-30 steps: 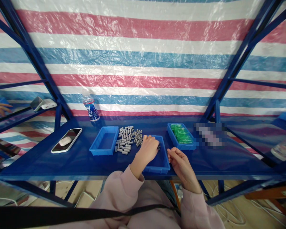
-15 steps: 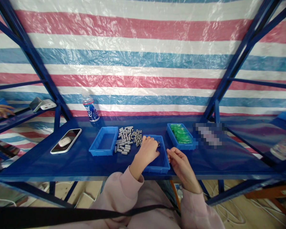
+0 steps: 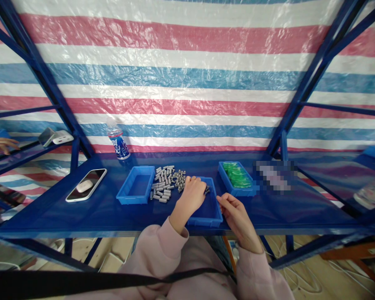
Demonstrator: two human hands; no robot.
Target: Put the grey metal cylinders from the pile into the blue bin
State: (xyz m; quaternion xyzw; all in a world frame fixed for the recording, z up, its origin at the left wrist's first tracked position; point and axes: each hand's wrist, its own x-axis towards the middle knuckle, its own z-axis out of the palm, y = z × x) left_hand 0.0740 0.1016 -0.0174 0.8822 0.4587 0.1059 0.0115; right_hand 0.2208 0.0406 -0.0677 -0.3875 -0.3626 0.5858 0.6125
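My left hand (image 3: 192,193) is curled over the left side of a blue plastic bin (image 3: 218,221), knuckles up. Its fingertips are hidden from view, so anything in them does not show. A few small dark metal parts (image 3: 207,189) lie in the bin beside these knuckles. At the bin's right wall, my right hand (image 3: 236,212) has thumb and forefinger pressed together; whatever they pinch is too small to make out. Left of the bin lie a heap of small round metal pieces (image 3: 179,178) and a spread of grey metal cylinders (image 3: 164,183).
Another blue bin (image 3: 120,199) stands left of the cylinders. A third bin (image 3: 245,192) holds green plastic packets (image 3: 236,175). Farther left are a phone (image 3: 95,183) with a white case (image 3: 84,186) on it and a bottle (image 3: 120,146). Another person's hand (image 3: 1,144) shows far left.
My left hand has shifted slightly left, uncovering more of the dark parts in the bin. The right pinch has moved a little left, to the bin's wall.
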